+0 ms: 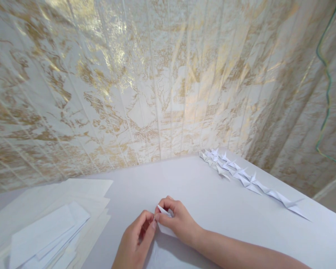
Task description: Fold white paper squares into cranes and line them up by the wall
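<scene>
the right hand (177,219) and the left hand (137,243) meet low in the middle of the view, both pinching a small folded piece of white paper (165,213). the right hand's fingers curl over the top of the paper with the thumb under it, while the left hand's thumb and forefinger grip its near left corner, so the fingertips of the two hands touch. the paper sits just above the white table (201,194), with part of it showing below the right hand against the tabletop. the right forearm runs off toward the lower right corner. to the left, near the table's edge, lies a loose stack of white paper sheets (47,228), some cream-toned and overlapping at angles. well apart, toward the far right of the table, a row of folded paper cranes (240,173) stretches in a line from the back corner toward the right edge. behind the table stands a white wall with gold marbling (145,82), and a green cord (326,93) hangs down the right side.
</scene>
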`<move>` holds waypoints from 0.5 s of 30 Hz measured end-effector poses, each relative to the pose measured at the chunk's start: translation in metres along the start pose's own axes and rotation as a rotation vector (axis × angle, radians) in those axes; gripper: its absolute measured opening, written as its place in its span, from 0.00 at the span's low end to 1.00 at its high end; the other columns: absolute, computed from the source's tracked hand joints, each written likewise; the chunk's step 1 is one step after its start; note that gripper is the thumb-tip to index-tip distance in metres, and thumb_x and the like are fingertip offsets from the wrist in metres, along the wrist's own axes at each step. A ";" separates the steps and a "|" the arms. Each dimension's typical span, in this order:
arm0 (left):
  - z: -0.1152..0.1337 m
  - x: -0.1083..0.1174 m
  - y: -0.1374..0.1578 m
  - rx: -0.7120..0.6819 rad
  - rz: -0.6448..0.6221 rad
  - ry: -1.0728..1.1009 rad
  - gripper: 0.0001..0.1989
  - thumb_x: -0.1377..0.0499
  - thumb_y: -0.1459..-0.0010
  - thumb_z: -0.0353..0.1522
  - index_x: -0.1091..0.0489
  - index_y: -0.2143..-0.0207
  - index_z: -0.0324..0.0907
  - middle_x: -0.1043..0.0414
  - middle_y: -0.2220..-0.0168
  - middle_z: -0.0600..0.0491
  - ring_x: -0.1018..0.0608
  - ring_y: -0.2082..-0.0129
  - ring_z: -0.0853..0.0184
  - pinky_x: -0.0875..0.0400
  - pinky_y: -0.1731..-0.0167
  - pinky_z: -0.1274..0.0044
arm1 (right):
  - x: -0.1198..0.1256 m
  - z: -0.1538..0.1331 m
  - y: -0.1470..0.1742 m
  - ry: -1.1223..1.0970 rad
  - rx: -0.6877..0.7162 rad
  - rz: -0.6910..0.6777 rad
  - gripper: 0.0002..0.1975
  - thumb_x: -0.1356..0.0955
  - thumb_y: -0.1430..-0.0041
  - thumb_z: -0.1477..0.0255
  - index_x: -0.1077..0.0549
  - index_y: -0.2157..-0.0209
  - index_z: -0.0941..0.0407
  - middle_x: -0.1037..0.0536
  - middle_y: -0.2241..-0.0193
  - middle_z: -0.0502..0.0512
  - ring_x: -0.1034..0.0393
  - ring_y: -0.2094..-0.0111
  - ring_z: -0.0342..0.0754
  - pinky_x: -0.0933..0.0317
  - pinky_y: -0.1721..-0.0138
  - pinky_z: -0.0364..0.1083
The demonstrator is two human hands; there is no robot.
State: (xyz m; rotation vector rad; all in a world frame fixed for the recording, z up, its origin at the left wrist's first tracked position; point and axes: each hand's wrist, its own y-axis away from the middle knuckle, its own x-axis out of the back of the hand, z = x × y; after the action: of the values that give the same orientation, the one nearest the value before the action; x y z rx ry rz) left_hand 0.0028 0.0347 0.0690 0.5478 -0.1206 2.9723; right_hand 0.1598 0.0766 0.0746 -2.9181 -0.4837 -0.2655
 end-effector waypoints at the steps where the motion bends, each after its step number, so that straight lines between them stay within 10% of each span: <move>1: 0.000 -0.001 0.000 -0.009 -0.008 -0.002 0.18 0.46 0.41 0.48 0.32 0.71 0.44 0.37 0.75 0.58 0.33 0.74 0.66 0.40 0.72 0.79 | 0.000 0.001 -0.001 -0.033 -0.004 0.002 0.05 0.30 0.48 0.74 0.28 0.75 0.57 0.32 0.75 0.47 0.38 0.68 0.45 0.45 0.62 0.45; 8: -0.009 0.002 -0.006 0.033 0.082 0.090 0.19 0.41 0.46 0.48 0.36 0.77 0.44 0.42 0.78 0.60 0.37 0.76 0.69 0.43 0.75 0.80 | -0.004 0.010 -0.003 -0.331 -0.011 -0.108 0.18 0.28 0.47 0.56 0.27 0.69 0.58 0.29 0.74 0.49 0.39 0.71 0.43 0.45 0.65 0.45; 15: -0.009 0.011 -0.012 0.053 0.174 0.184 0.20 0.42 0.45 0.49 0.37 0.78 0.45 0.44 0.79 0.61 0.38 0.76 0.68 0.41 0.75 0.80 | -0.005 0.011 0.000 -0.312 0.098 -0.104 0.11 0.34 0.39 0.67 0.30 0.56 0.55 0.31 0.73 0.47 0.37 0.73 0.42 0.42 0.68 0.42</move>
State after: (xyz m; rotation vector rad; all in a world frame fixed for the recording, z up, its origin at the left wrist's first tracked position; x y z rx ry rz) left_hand -0.0092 0.0485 0.0648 0.2795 -0.0769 3.1852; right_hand 0.1564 0.0770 0.0625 -2.8504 -0.6739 0.1992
